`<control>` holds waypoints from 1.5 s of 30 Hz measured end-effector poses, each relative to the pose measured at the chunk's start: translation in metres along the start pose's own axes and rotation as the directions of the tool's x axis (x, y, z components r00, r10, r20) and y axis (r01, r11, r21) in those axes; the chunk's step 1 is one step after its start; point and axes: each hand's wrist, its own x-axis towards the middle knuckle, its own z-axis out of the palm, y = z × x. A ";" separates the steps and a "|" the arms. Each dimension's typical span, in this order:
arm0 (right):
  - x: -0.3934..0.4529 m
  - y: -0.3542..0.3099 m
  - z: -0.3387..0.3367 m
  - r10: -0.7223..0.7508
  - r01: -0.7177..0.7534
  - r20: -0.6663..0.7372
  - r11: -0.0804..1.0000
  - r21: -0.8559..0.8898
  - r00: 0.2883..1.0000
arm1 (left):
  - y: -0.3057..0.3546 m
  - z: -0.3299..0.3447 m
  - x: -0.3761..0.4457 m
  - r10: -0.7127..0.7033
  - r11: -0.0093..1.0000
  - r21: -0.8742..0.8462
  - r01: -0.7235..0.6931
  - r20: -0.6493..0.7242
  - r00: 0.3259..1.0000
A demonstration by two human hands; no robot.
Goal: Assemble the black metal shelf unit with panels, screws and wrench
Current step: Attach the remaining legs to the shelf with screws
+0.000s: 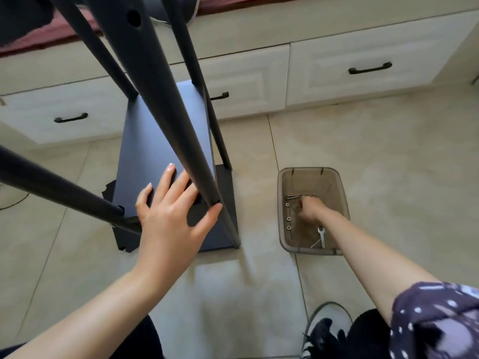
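My left hand flat, fingers spread, on shelf panel; right hand inside bin beside shelf, grip unclear.

Left hand extended forward, fingers straight and spread, palm down, right arm stretched out and downward, right hand fingers curled, blurred, grip contents not discernible

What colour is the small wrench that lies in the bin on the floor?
The wrench is silver-white, lying in the translucent brown bin; only the head view shows it.
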 end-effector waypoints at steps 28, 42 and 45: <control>-0.080 -0.068 -0.089 -0.357 0.343 -0.021 0.912 -0.225 0.934 | 0.003 -0.016 0.003 -0.004 0.956 0.289 -0.058 0.211 0.978; -0.265 -0.118 -0.105 -0.488 0.562 -0.321 0.802 0.203 0.812 | 0.024 -0.048 -0.018 -0.106 0.988 0.124 0.093 0.103 0.989; -0.272 -0.131 -0.098 -0.440 0.538 -0.337 0.787 0.302 0.832 | 0.027 -0.049 -0.024 -0.355 0.911 -0.195 0.364 0.078 0.932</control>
